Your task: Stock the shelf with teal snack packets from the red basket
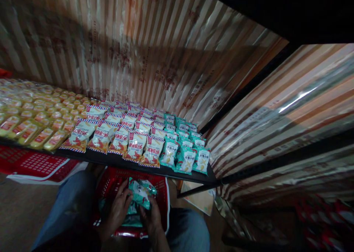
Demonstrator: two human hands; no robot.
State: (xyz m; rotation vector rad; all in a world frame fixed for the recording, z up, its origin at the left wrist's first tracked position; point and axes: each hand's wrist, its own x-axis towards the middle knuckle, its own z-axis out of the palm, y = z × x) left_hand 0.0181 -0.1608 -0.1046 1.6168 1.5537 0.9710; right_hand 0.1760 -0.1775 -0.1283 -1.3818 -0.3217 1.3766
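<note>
Both hands are low in the head view, inside a red plastic basket (163,196) that rests between my knees. My left hand (117,207) and my right hand (151,217) are closed around a bunch of teal snack packets (141,193), lifted slightly above more teal packets in the basket. Above them a dark shelf (116,159) carries neat rows of snack packets: teal ones (185,148) at the right end, red-and-white ones (129,134) in the middle, yellow ones (33,119) at the left.
A striped wooden-look wall (155,52) backs the shelf and a similar panel (290,126) angles off to the right. A red-and-white printed bag (35,167) lies under the shelf at left. A cardboard box (200,198) sits beside the basket. My knees in jeans (69,204) flank the basket.
</note>
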